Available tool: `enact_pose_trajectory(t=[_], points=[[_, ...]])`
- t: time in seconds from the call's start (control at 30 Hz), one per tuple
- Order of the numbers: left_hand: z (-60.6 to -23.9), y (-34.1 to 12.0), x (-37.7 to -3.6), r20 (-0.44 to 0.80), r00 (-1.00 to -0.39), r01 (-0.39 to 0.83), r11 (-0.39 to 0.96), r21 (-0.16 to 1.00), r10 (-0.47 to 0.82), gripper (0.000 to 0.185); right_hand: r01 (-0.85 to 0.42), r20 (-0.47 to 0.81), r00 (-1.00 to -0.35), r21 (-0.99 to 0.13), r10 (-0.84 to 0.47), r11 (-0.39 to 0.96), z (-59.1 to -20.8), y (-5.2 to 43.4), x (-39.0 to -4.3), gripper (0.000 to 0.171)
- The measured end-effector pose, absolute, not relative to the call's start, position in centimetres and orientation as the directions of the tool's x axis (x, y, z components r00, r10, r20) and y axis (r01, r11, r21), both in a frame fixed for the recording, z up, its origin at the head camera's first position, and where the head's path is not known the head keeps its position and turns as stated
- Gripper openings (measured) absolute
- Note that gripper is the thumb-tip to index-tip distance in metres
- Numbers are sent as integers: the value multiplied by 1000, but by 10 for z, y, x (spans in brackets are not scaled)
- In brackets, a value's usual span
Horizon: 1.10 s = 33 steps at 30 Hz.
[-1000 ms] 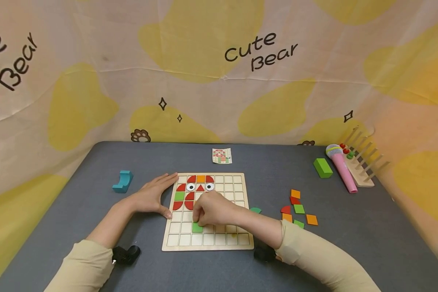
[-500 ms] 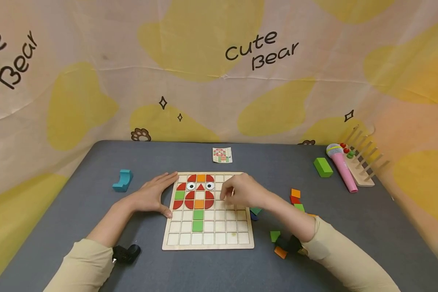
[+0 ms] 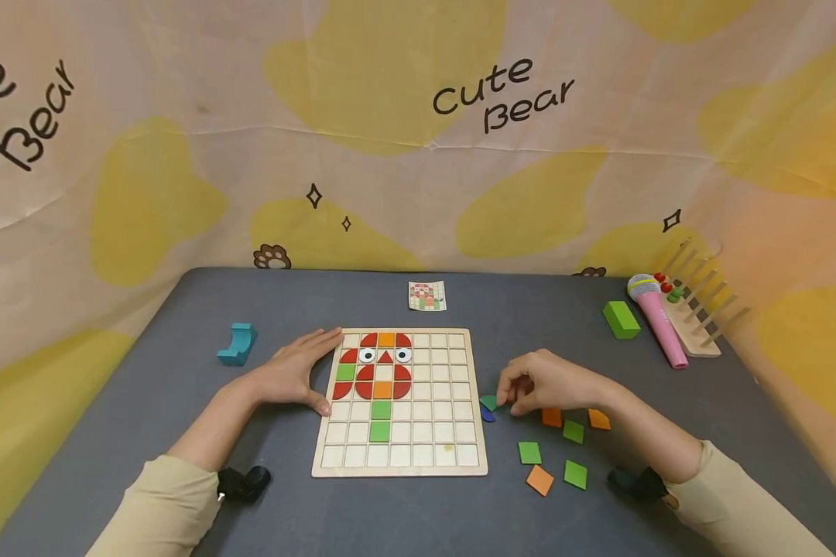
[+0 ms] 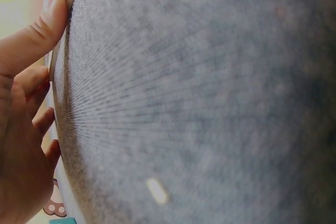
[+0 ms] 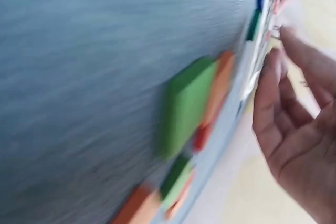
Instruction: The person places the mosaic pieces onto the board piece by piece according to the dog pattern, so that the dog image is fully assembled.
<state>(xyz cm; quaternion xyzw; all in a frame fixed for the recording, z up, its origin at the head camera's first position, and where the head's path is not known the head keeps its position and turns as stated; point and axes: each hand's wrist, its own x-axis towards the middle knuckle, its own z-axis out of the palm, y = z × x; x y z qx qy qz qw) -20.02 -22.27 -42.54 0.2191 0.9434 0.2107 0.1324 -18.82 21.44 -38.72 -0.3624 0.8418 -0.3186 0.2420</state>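
A wooden grid board [image 3: 432, 456] lies in the middle of the table in the head view. Its upper left bears red quarter-round tiles [image 3: 402, 383], two eye tiles [image 3: 368, 355] and a red triangle tile [image 3: 385, 357]. Below the orange tile [image 3: 382, 389], two green square tiles [image 3: 380, 421] form a column. My left hand [image 3: 286, 374] rests along the board's left edge, thumb and fingers spread. To the right of the board, my right hand [image 3: 557, 381] hovers with loosely bent fingers, nothing visible between them. Just left of its fingertips lie a dark green tile [image 3: 488, 402] and a blue tile [image 3: 488, 415].
Loose green [image 3: 576, 475] and orange [image 3: 539, 480] tiles lie below my right hand. A small pattern card [image 3: 427, 296] lies behind the board. A teal block [image 3: 237, 344] is at left; a green block [image 3: 621, 320], pink microphone [image 3: 662, 325] and pegged stand [image 3: 704, 336] are at right.
My right hand has lifted from the lower green square, which stays on the board, and moved right past the board's edge to the loose tiles. My left hand has stayed put.
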Motion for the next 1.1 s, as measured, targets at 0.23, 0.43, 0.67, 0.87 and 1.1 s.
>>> enact_pose_trajectory(t=[0.23,0.43,0.67,0.87,1.1], points=[[-424,-223,-199,-157,-871,353,815,460,466,126,-450,-215,-454,-782,-865,431,-392,232,-172,40],[-425,-222,-199,-151,-868,363,813,455,472,126,-549,-231,-394,-717,-890,429,-392,225,-167,53],[-426,-222,-200,-149,-866,365,809,461,477,126,-591,-266,-400,-657,-877,469,-394,221,-168,50],[-425,-222,-200,-153,-865,364,808,463,477,125,-574,-284,-439,-642,-852,509,-396,219,-167,42],[-425,-221,-200,-160,-866,361,813,457,474,125,-519,-297,-514,-639,-805,568,-395,217,-165,36]])
